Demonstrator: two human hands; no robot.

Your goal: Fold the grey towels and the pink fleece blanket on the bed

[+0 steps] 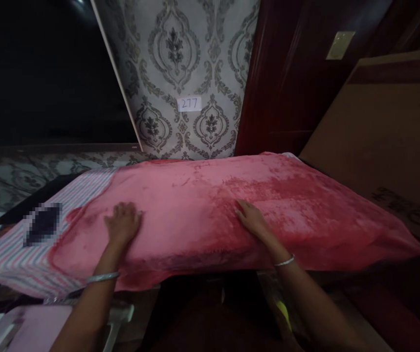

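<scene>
A plush pink-red blanket (180,210) lies spread over a long table, its front edge hanging over the side. Its nap looks pale pink at the left and middle, darker red toward the right. My left hand (122,224) rests flat on the pale left part, fingers spread. On the darker middle-right part lies my right hand (252,217), palm down with fingers stretched out and some of them hard to see. Both wrists wear a silvery bangle. Under the blanket, a striped cloth (81,195) shows at the left end.
A dark, pixelated object (43,225) sits on the striped cloth. Behind stand a large black screen (48,73), patterned wallpaper with a "277" label (189,103), and a dark red door (298,78). A big cardboard box (389,132) leans at the right.
</scene>
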